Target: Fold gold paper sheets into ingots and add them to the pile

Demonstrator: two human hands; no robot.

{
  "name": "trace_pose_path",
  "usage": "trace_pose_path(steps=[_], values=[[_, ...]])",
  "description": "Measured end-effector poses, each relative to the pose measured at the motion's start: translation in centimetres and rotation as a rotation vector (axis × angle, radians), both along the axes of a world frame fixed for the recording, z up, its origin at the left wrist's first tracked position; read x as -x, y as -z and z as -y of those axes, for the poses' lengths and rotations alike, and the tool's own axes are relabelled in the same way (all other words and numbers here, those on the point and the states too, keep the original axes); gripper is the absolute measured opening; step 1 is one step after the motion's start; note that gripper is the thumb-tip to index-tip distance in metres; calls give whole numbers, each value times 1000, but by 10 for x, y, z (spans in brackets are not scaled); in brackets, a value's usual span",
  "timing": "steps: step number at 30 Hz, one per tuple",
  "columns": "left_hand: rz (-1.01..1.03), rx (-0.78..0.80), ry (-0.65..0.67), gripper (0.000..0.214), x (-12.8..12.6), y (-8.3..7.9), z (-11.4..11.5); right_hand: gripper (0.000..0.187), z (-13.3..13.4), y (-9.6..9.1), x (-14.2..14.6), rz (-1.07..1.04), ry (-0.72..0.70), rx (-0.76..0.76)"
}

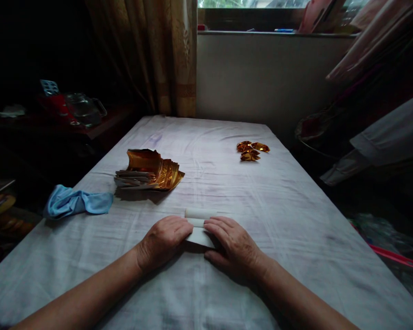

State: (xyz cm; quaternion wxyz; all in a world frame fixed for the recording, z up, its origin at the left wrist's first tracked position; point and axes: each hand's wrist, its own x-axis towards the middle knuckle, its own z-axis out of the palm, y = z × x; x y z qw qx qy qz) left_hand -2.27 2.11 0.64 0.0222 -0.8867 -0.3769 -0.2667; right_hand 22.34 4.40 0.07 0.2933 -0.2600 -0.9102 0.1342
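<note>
Close in front of me on the white cloth lies a sheet of paper, pale side up, with a fold across it and its far edge curled into a roll. My left hand grips its left side, fingers closed together, the thumb hidden. My right hand holds the right side, fingertips on the fold and thumb tucked near the lower edge. Beyond my left hand sits a stack of gold foil paper, pale-backed and curling up. Several folded gold foil pieces lie together at the far right.
A white cloth covers the table. At its left edge is a crumpled light blue cloth. A glass jug stands on a dark side table. White clothing hangs at the right, and a brown curtain hangs behind.
</note>
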Motion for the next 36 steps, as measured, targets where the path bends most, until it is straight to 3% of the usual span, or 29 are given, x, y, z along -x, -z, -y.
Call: trace_pose_path(steps=[5, 16, 28, 36], values=[[34, -12, 50, 17, 6, -4, 4, 29, 1, 5, -5, 52, 40, -53], [207, 214, 37, 18, 12, -1, 1, 20, 9, 1, -2, -43, 167, 65], [293, 290, -224, 10, 3, -2, -2, 17, 8, -4, 12, -101, 400, 227], [269, 268, -247, 36, 5, 4, 0, 22, 5, -6, 17, -80, 456, 249]])
